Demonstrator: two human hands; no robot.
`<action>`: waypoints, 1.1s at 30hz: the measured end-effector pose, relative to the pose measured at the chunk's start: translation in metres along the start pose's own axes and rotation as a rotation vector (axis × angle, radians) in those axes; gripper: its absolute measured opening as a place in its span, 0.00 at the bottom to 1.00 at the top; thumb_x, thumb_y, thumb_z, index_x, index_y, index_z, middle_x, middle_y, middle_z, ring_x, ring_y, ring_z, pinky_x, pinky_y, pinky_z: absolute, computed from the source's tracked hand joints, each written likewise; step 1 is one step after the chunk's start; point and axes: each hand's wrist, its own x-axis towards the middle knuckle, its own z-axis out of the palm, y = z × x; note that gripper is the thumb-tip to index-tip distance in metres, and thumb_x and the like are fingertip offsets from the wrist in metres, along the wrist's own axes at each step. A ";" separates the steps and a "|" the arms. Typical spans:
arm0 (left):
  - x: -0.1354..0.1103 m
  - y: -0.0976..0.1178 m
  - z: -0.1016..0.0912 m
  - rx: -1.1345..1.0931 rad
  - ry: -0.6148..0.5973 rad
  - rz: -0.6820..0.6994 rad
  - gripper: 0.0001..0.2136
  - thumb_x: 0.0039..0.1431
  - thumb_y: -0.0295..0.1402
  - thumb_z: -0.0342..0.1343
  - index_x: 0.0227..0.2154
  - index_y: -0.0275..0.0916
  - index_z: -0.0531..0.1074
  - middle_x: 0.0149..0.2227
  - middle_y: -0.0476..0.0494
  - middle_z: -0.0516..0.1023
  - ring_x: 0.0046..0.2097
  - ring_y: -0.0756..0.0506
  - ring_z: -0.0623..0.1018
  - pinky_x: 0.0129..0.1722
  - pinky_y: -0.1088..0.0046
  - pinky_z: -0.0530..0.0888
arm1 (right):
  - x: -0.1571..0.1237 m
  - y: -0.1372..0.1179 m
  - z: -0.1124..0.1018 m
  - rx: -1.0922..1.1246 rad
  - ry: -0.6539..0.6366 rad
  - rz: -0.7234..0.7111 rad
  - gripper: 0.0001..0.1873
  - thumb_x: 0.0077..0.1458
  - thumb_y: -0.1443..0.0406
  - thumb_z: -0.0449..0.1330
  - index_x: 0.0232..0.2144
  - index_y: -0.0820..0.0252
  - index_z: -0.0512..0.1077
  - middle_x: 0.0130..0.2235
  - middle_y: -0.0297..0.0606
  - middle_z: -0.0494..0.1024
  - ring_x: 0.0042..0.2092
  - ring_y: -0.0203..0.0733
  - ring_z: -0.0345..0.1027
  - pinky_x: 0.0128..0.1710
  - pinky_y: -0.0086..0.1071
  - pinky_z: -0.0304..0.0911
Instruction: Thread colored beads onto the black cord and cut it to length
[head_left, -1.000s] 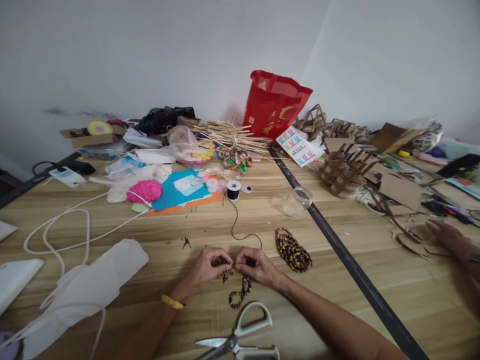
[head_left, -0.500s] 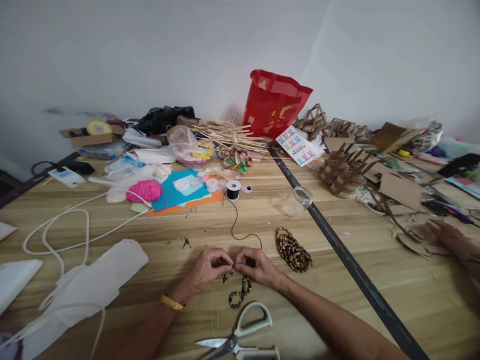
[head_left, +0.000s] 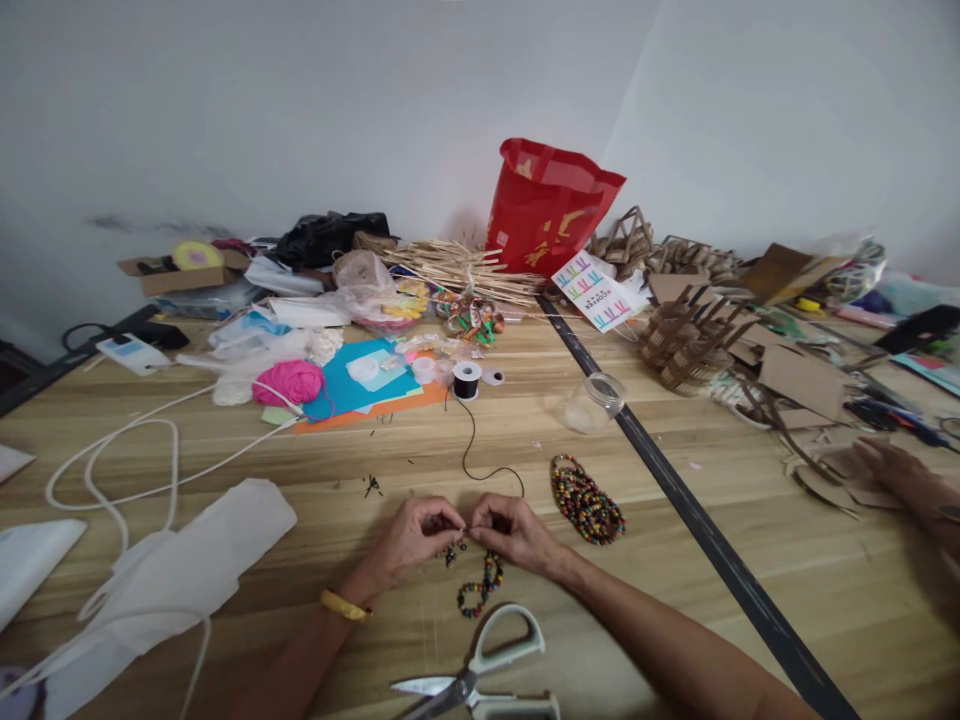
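My left hand (head_left: 415,535) and my right hand (head_left: 514,530) meet fingertip to fingertip low on the wooden table (head_left: 675,600), both pinched closed on a thin black cord (head_left: 472,455). A short string of coloured beads (head_left: 480,585) hangs from the pinch onto the table below my hands. The cord runs up to a black spool (head_left: 466,380). A pile of coloured bead strings (head_left: 586,500) lies just right of my right hand. A yellow bangle (head_left: 345,604) sits on my left wrist.
Scissors (head_left: 484,670) lie near the table's front edge. A clear jar (head_left: 596,400), pink yarn (head_left: 291,381), coloured paper sheets (head_left: 360,395), a red bag (head_left: 547,210), white cable (head_left: 120,460) and white cloth (head_left: 195,560) surround the work. Another person's hand (head_left: 904,475) rests among cardboard pieces at right.
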 end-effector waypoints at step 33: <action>0.000 0.002 0.002 0.017 -0.003 0.005 0.03 0.46 0.27 0.58 0.25 0.34 0.77 0.25 0.44 0.78 0.30 0.48 0.76 0.32 0.75 0.72 | 0.000 0.000 0.000 -0.008 -0.009 -0.005 0.12 0.51 0.60 0.60 0.26 0.65 0.69 0.23 0.31 0.65 0.26 0.31 0.55 0.25 0.24 0.52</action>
